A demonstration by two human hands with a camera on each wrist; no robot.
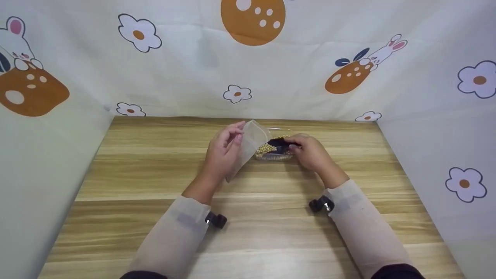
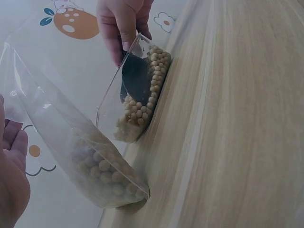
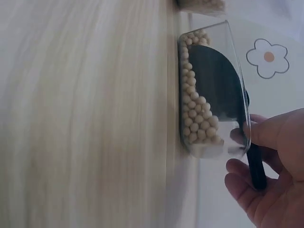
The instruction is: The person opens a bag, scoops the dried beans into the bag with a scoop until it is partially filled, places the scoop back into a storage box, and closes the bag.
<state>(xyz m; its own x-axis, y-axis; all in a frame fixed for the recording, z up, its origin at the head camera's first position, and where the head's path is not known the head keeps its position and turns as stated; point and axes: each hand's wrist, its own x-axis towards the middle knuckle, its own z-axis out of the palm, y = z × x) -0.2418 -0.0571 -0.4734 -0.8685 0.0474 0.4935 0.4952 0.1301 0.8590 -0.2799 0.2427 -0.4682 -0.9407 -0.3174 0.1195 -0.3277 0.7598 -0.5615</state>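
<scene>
My left hand [image 1: 223, 153] holds a translucent plastic bag [image 1: 248, 141] by its upper edge, at the left of a clear box. Round pale yellow beans [image 2: 111, 175] fill the bag's bottom, which meets the tabletop in the left wrist view. My right hand [image 1: 312, 153] grips the dark handle of a black scoop [image 3: 213, 83], its thumb by the box's rim. Inside the clear rectangular box [image 1: 273, 157], the scoop's head lies tilted among more beans [image 3: 197, 118]. Some beans are hidden behind the scoop.
A wood-grain tabletop [image 1: 255, 232] spreads beneath both arms. Pale cloth walls [image 1: 193, 69] printed with flowers and rabbits rise at the back and both sides, close behind the box. Small black cameras [image 1: 217, 220] are strapped at the wrists.
</scene>
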